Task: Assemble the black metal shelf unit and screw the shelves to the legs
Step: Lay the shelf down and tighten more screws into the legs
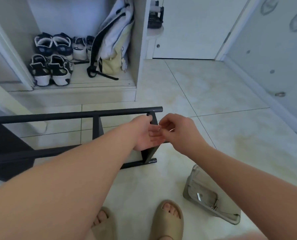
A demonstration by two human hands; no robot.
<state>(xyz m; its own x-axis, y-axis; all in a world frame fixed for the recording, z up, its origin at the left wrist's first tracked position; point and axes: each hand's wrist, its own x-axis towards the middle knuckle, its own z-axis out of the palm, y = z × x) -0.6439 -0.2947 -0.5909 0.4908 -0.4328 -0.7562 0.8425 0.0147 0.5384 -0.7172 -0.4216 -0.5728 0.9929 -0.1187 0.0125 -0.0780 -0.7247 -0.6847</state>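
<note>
Right hand (pixel 175 130) pinches shiny screw (pixel 159 129) by tubular leg (pixel 75 115).

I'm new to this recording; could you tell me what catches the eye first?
At the centre, the left hand lies palm up while the right hand pinches a small shiny part on it, above the black shelf frame lying on the tiled floor. A grey packet of hardware lies lower right.

Six shoes (pixel 43 42), two slippers (pixel 168 220), two hands (pixel 145 135), one backpack (pixel 113 40), one frame (pixel 75 115), one pouch (pixel 201 196) and one screw (pixel 159 129) are counted.
</note>
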